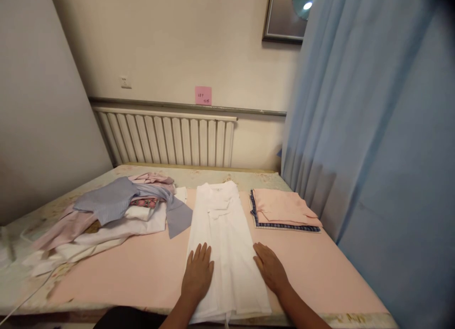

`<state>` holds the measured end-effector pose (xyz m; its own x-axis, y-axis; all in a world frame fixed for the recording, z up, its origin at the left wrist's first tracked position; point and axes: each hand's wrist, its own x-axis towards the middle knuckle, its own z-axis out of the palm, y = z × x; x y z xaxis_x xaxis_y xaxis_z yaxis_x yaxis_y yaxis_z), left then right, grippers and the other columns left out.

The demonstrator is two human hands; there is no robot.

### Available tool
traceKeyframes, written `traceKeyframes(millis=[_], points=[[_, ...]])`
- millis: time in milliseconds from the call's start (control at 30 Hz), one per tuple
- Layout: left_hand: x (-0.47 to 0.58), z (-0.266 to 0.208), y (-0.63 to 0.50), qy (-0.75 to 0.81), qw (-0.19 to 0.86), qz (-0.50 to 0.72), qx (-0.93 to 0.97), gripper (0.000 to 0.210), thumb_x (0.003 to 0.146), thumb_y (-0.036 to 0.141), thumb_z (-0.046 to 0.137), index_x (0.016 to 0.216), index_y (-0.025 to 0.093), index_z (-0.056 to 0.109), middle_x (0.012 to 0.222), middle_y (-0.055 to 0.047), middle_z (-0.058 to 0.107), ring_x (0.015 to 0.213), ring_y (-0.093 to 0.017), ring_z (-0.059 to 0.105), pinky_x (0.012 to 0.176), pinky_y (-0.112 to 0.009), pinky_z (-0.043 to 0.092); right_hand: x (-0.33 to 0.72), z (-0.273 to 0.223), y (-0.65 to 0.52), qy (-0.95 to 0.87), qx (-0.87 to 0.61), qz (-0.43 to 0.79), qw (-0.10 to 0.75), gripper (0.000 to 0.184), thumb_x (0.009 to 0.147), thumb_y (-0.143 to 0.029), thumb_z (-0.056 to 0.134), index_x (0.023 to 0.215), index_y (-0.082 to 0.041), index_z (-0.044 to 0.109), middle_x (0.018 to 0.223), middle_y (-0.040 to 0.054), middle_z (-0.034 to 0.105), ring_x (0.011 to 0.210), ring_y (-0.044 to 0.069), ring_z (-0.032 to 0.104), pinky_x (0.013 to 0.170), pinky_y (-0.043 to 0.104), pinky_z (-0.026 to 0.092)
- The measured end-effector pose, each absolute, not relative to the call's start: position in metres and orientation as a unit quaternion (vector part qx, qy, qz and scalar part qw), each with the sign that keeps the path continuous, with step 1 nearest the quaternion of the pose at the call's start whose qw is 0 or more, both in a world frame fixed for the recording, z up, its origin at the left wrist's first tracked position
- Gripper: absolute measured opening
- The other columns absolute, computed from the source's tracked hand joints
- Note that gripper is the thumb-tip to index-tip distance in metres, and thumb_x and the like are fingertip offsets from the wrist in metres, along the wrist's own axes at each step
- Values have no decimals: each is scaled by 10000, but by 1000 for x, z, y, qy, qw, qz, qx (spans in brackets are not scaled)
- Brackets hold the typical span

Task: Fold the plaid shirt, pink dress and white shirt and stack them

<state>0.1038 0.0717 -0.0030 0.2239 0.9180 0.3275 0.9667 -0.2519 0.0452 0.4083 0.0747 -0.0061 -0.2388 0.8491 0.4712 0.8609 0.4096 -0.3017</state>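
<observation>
A white shirt (227, 243) lies lengthwise in front of me, its collar at the far end and its sides tucked into a long, narrow shape. Its lower hem reaches the near edge of the pink cloth. My left hand (198, 274) rests flat along the shirt's left edge, fingers extended. On the opposite edge, my right hand (270, 268) lies with its fingers stretched out over the fabric. Neither hand grips anything. Some of the right fingers are hard to make out separately.
Left of the shirt is a loose heap of clothes (121, 215), a grey-blue garment on top. At right sits a folded stack (284, 206), peach over dark plaid. The pink cloth (149, 272) covers a floral bedspread. A blue curtain (355, 106) hangs at right; a radiator (170, 137) stands behind.
</observation>
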Motion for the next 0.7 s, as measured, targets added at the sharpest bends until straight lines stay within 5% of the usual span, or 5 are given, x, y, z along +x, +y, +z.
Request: traceKeyframes(millis=[700], points=[[104, -2, 72, -606, 79, -154, -776, 487, 923, 299, 335, 1366, 173, 496, 1452, -86, 458, 1366, -279, 363, 1106, -506, 282, 408, -5, 75, -780, -547, -11, 303, 372, 944, -311, 433, 1265, -208, 589, 1288, 88, 605, 1222, 256, 541, 1065, 477, 420]])
